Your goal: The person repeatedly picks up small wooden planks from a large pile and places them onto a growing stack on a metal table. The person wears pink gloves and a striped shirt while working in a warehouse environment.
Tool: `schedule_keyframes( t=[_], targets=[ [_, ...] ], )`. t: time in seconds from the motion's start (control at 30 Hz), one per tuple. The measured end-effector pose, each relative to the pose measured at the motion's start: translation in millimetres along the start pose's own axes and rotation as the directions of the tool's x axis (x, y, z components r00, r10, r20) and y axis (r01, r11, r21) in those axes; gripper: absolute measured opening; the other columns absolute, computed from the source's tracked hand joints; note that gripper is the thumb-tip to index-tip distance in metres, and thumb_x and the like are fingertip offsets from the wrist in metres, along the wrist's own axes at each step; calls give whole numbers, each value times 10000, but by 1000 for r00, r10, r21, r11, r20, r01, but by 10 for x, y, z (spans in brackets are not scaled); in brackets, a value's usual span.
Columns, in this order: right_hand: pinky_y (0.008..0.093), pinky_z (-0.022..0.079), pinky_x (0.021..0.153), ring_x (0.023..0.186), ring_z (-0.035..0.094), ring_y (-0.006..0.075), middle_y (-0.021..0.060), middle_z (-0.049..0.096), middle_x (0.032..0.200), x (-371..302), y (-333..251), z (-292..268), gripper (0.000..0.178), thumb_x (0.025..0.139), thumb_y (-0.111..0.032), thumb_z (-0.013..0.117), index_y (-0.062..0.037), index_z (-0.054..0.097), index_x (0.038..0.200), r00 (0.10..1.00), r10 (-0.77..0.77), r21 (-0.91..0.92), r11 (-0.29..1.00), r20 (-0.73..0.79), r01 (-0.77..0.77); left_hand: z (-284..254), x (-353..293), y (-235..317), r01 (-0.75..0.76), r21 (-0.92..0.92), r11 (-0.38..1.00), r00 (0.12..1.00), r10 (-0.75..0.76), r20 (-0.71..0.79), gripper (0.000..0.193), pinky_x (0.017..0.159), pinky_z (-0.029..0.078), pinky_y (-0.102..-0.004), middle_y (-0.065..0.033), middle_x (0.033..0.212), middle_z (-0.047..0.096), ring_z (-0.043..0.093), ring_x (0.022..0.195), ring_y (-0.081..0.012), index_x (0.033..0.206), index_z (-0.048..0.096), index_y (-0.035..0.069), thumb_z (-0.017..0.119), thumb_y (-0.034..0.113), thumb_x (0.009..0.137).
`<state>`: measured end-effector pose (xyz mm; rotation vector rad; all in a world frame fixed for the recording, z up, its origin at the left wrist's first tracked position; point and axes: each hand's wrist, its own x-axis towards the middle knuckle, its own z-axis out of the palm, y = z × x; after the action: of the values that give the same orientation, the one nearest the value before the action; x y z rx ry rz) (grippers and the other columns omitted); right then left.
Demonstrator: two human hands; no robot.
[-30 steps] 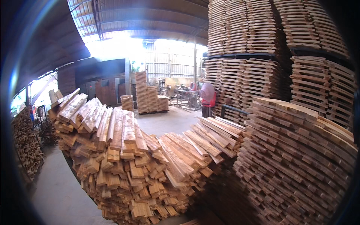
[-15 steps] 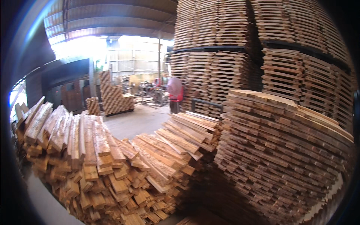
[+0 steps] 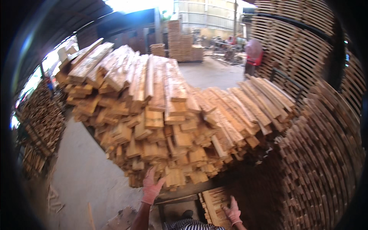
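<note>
- Gloves, pink, cover both hands, which fits bare, rough-sawn timber.
- Left hand (image 3: 151, 187) is up against the bottom ends of the plank pile (image 3: 161, 115), fingers spread and pressed flat on the board ends; it clamps nothing, only rests there as if to steady or feel for a board.
- Right hand (image 3: 232, 211) is lower, laid on the small plank bundle (image 3: 214, 203) just under the pile's overhang; fingers lie loosely apart on the top boards, with no grip that I can see.
- Pile stands directly ahead, boards laid lengthwise away from the person with cut ends facing them, so single pieces can likely be drawn out endwise.
- Its bottom sits on a dark frame (image 3: 180, 195), keeping the wood off the concrete floor (image 3: 84, 172).
- Pallet stacks (image 3: 326, 153) rise close on the right, tightly layered, presumably to save room.
- Smaller wood heap (image 3: 38, 126) lies along the left edge, well apart from the hands.
- Another person (image 3: 253, 53) in red stands far back by the tall stacks.
</note>
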<state>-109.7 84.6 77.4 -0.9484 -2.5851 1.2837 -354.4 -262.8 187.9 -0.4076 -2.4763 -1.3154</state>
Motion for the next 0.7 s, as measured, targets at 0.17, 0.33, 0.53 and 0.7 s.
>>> schedule_keyframes(
  t=[0.17, 0.33, 0.53, 0.7],
  targets=[
    [410, 423, 1145, 1439, 441, 360, 153, 461, 1551, 463, -1533, -511, 890, 850, -260, 789, -107, 325, 1593, 875, -484, 38, 874, -23, 485, -346, 135, 197, -43, -29, 999, 995, 40, -96, 715, 1099, 451, -417, -193, 1420, 580, 557, 1319, -338, 1441, 536, 21, 831, 229, 823],
    [397, 413, 1168, 1432, 453, 345, 224, 431, 1566, 876, -3586, -760, 858, 895, -339, 720, -11, 326, 1582, 624, -774, 264, 583, -108, 768, -1096, 82, 345, -17, -82, 997, 972, -2, -235, 655, 1114, 441, -404, -182, 1402, 594, 572, 1303, -298, 1441, 536, -4, 792, 55, 841],
    [453, 540, 934, 1228, 581, 323, 280, 485, 1481, 1835, -5323, -806, 1083, 784, -660, 614, 10, 319, 1581, 767, -640, -168, 751, 50, 638, -1090, 312, 537, -104, -60, 993, 952, 82, -296, 650, 1117, 434, -402, -174, 1383, 614, 586, 1286, -289, 1437, 543, -1, 793, 56, 839],
    [331, 545, 685, 873, 708, 222, 196, 704, 957, 2441, -5709, -755, 523, 934, -571, 559, -80, 696, 1052, 663, -622, -391, 536, 416, 748, -1038, 326, 526, -103, -13, 995, 971, 97, -221, 623, 1118, 432, -400, -168, 1376, 624, 586, 1287, -281, 1423, 566, 14, 794, 69, 846]
  ],
)
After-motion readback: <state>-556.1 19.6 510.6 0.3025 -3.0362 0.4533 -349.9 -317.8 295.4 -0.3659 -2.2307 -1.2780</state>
